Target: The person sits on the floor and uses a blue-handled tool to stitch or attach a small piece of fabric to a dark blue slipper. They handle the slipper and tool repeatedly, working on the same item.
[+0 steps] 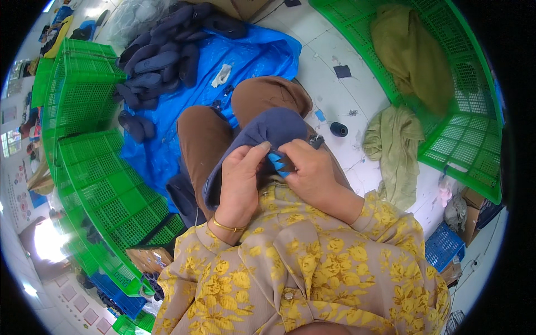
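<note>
A navy padded fabric piece (273, 127), apparently a slipper like those in the pile, lies across my lap on my brown trousers (202, 146). My left hand (241, 174) is closed on its near edge, thumb and fingers pinched together. Close beside it, my right hand (311, 168) is closed round a small dark piece with bright blue zigzag shapes (280, 163), at the edge of the navy fabric. A short black object (316, 140) sticks out past the right hand's knuckles; its kind is hidden.
Several navy slippers (159, 61) are heaped on a blue plastic sheet (273, 50) at far left, near a white scrap (221, 75). Green crates (106, 184) line the left; another green crate (469, 139) with olive cloth (410, 56) stands right. A dark thread spool (338, 129) lies on the floor.
</note>
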The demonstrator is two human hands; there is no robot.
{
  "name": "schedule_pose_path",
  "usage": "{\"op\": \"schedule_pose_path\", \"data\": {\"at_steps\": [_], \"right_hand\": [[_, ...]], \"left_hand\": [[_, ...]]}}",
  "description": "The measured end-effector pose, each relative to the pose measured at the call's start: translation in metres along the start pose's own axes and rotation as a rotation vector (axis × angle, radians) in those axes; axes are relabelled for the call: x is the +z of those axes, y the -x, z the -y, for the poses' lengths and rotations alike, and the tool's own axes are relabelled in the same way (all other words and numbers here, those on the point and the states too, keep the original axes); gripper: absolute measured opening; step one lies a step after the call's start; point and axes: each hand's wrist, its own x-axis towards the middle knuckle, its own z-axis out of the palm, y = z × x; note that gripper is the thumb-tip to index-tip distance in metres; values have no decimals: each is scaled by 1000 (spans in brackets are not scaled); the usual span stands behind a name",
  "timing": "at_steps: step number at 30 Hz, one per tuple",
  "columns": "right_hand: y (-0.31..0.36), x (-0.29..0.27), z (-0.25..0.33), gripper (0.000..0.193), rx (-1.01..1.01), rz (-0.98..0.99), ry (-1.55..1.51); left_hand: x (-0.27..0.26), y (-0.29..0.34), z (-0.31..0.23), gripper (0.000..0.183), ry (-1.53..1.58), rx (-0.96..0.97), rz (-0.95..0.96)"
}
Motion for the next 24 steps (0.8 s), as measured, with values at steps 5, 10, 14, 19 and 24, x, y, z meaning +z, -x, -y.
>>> {"op": "schedule_pose_path", "data": {"at_steps": [5,10,14,19,24], "right_hand": [[-3,-21,4,12,301,41,-429],[-2,-26,8,23,337,123,-451],[1,-21,4,30,332,128,-434],[2,-20,2,27,296,101,-429],[-5,-28,10,22,339,165,-396]], "left_hand": [[-11,-1,5,17,23,29,75],[-12,1,4,13,62,12,106],[-13,0,5,12,77,14,115],[-14,-1,6,11,102,11,132],[-15,0,8,9,107,22,151]]}}
